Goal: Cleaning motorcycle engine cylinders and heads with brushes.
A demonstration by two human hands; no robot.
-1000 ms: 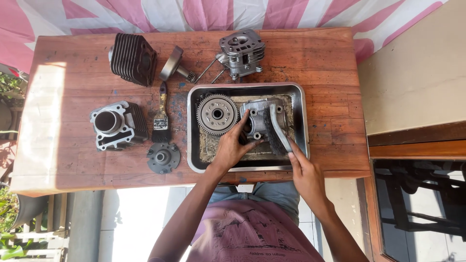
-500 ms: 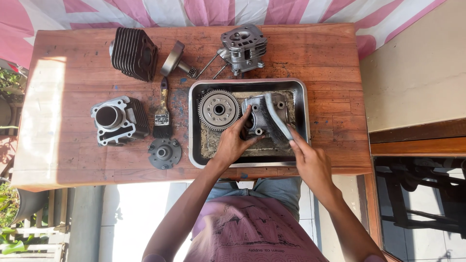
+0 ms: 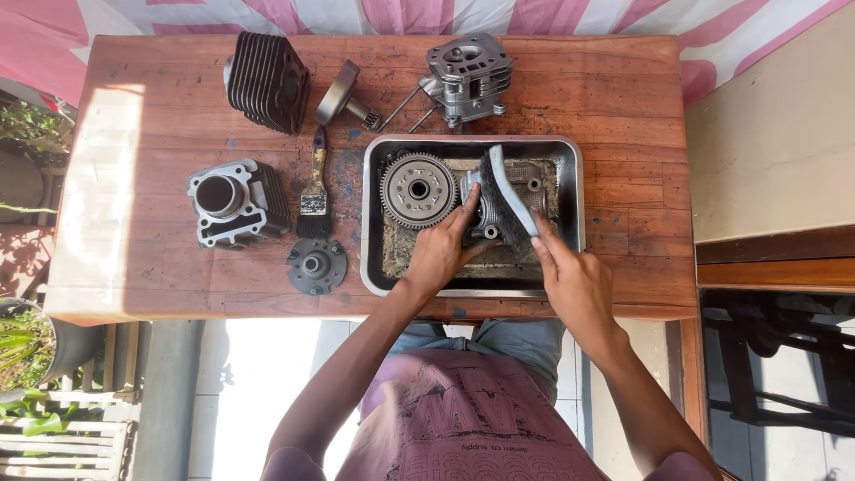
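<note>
My left hand (image 3: 438,252) presses the engine part (image 3: 488,209) down inside the metal tray (image 3: 561,151) so it stays steady, while my right hand (image 3: 574,283) grips the brush (image 3: 509,198) over it.

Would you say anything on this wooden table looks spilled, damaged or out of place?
Nothing looks damaged. The metal tray holds dirty residue around the grey engine part under the left hand and the right hand's wire brush.

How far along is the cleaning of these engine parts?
Partly. Four parts and a paintbrush lie on the table, out of the tray. In hand: the left hand steadies a casing while the right hand works a brush on it. A gear waits in the tray beside the casing.
</note>
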